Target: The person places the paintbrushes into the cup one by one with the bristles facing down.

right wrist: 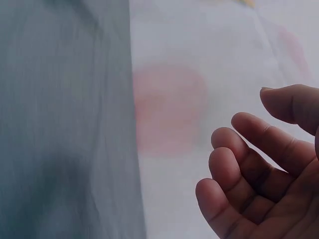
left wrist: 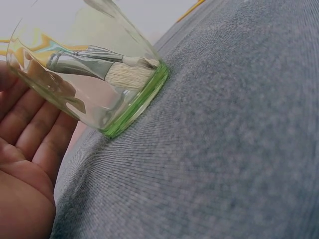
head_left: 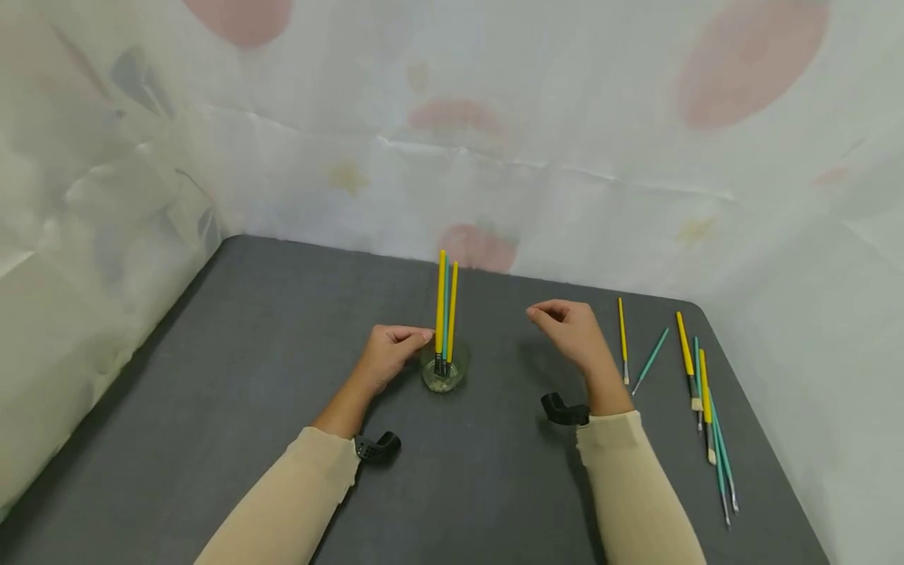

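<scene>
A small clear glass (head_left: 443, 377) with a green-tinted base stands mid-table and holds three upright paintbrushes (head_left: 445, 306), two yellow and one teal. In the left wrist view the glass (left wrist: 94, 99) shows their bristles (left wrist: 127, 74) resting on its bottom. My left hand (head_left: 391, 353) lies at the glass's left side. Its fingers (left wrist: 30, 124) are fairly straight against the wall, and the thumb points towards the brush handles. My right hand (head_left: 568, 329) hovers to the right of the glass. Its fingers (right wrist: 249, 149) are loosely curled and hold nothing.
Several loose yellow and teal paintbrushes (head_left: 695, 377) lie on the dark grey table (head_left: 247, 353) near its right edge. One thin yellow brush (head_left: 622, 337) lies closest to my right hand. A white patterned cloth (head_left: 452, 141) walls in the back and both sides.
</scene>
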